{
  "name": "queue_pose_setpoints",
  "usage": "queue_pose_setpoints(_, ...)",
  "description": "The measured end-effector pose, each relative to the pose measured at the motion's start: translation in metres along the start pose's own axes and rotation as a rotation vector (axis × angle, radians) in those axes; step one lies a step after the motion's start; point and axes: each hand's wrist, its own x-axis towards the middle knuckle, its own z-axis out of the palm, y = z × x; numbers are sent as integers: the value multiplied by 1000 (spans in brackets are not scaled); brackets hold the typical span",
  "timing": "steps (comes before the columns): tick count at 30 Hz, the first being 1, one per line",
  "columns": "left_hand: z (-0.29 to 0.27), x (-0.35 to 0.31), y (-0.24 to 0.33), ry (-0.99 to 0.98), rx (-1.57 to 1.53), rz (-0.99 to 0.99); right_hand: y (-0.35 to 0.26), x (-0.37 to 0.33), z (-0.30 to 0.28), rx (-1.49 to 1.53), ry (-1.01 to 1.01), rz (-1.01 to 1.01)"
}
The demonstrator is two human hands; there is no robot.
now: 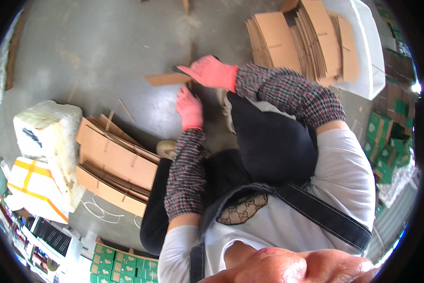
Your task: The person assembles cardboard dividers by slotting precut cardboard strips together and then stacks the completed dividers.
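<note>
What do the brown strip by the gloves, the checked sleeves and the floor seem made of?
Brown strip: probably cardboard, matte; plain, flat, tan surface.
Checked sleeves: apparently cloth, matte; they gather in soft wrinkles.
Floor: likely concrete; grey, stained, with a slight shine.

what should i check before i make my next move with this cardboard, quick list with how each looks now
1. Gloves worn: ok, pink ones on the left hand and right hand.
2. Forearms covered: ok, checked sleeve covers on both.
3. Firm grip on the cardboard piece: cannot tell, it lies by the hands but the contact is hidden.
4. Floor free of scraps: not ok, a thin strip lies on it.
5. Cardboard stacks in view: ok, one on the left and one on the right.
</note>
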Motion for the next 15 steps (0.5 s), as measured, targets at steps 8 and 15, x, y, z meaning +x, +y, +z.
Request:
queue_pose_setpoints(8,-5,-6,-7,-41,-74,36,-13,-1,15,-85,-305,134)
queue_pose_setpoints(15,6,-5,-5,-49,-152,22,-19,0,36,8,-446,191)
